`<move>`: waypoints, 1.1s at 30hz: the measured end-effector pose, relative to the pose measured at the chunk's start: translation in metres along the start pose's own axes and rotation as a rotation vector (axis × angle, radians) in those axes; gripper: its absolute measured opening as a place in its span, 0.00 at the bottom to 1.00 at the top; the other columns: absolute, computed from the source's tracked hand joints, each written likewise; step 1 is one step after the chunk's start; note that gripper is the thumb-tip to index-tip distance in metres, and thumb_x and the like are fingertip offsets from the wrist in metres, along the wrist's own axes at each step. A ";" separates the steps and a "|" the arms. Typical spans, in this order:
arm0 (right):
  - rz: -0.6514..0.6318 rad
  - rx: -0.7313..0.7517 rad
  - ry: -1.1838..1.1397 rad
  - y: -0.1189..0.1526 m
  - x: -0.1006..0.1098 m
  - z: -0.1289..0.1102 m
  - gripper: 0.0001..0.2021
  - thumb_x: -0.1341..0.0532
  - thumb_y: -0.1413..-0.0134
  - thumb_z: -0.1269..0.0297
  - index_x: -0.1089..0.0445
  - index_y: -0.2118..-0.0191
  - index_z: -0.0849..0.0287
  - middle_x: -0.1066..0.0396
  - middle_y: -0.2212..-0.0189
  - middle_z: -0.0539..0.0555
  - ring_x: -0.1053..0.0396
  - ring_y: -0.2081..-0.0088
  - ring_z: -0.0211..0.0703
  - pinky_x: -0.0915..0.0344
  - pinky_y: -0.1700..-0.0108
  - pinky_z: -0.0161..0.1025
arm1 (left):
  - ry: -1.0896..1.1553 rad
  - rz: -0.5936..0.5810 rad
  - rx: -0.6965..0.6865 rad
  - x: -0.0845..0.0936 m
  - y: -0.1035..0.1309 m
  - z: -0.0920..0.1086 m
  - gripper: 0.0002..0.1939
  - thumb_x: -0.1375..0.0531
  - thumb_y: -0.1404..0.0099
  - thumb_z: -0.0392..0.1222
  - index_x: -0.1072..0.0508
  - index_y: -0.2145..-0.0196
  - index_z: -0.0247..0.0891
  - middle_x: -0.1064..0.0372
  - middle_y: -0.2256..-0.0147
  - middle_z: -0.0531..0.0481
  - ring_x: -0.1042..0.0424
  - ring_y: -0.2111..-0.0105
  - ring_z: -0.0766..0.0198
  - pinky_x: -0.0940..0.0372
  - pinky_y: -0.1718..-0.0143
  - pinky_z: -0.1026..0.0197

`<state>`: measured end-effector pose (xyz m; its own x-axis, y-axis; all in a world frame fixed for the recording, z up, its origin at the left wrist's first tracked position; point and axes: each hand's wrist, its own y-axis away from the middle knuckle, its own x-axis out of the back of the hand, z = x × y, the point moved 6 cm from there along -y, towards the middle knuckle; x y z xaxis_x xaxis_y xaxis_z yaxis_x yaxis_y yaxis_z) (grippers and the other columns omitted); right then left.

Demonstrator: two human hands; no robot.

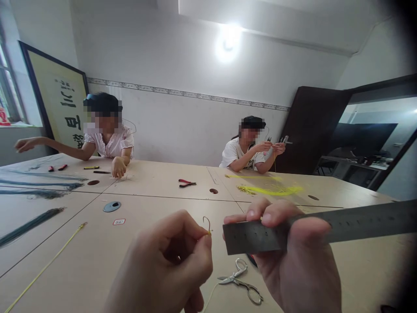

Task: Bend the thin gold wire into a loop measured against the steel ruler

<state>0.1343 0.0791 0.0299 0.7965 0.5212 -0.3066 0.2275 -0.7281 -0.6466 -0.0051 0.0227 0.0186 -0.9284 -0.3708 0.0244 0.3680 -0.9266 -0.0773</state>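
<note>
Head view is showing the left hand point(172, 261) pinching one hooked yellow wire point(206, 224) at its fingertips, while the right hand point(293, 256) is gripping one steel ruler point(325, 228) just beside the hook. The thin wire could be slipping from that pinch. One pair of scissors point(241, 281) is lying below the fingers.

One ruler point(325, 226), one scissors point(241, 280), one pliers point(186, 183), two co-workers.

Scissors point(240, 280) lie on the table point(97, 252), below the ruler point(325, 228).
</note>
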 end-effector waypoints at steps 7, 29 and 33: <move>-0.143 0.039 0.168 0.004 -0.007 -0.005 0.03 0.40 0.41 0.59 0.28 0.64 0.46 0.28 0.66 0.47 0.25 0.61 0.39 0.25 0.59 0.36 | -0.054 0.016 0.016 0.001 0.003 0.004 0.11 0.46 0.55 0.49 0.38 0.85 0.39 0.47 0.90 0.63 0.40 0.93 0.77 0.52 0.88 0.75; -0.181 -0.063 -0.046 0.010 -0.014 -0.003 0.12 0.46 0.36 0.57 0.26 0.65 0.51 0.29 0.67 0.47 0.25 0.57 0.39 0.28 0.53 0.33 | -0.267 0.211 -0.359 0.006 0.015 0.013 0.12 0.48 0.49 0.42 0.34 0.86 0.41 0.48 0.91 0.65 0.43 0.94 0.78 0.53 0.89 0.72; -0.185 -0.086 -0.061 0.012 -0.015 -0.003 0.12 0.46 0.37 0.57 0.26 0.66 0.51 0.29 0.66 0.47 0.25 0.57 0.40 0.27 0.54 0.33 | -0.367 0.235 -0.396 0.007 0.025 0.019 0.14 0.49 0.44 0.40 0.29 0.82 0.43 0.46 0.88 0.65 0.41 0.92 0.79 0.47 0.87 0.74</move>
<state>0.1270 0.0614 0.0290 0.7018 0.6735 -0.2323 0.4157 -0.6519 -0.6341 -0.0012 -0.0039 0.0354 -0.7197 -0.6263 0.2996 0.4488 -0.7490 -0.4874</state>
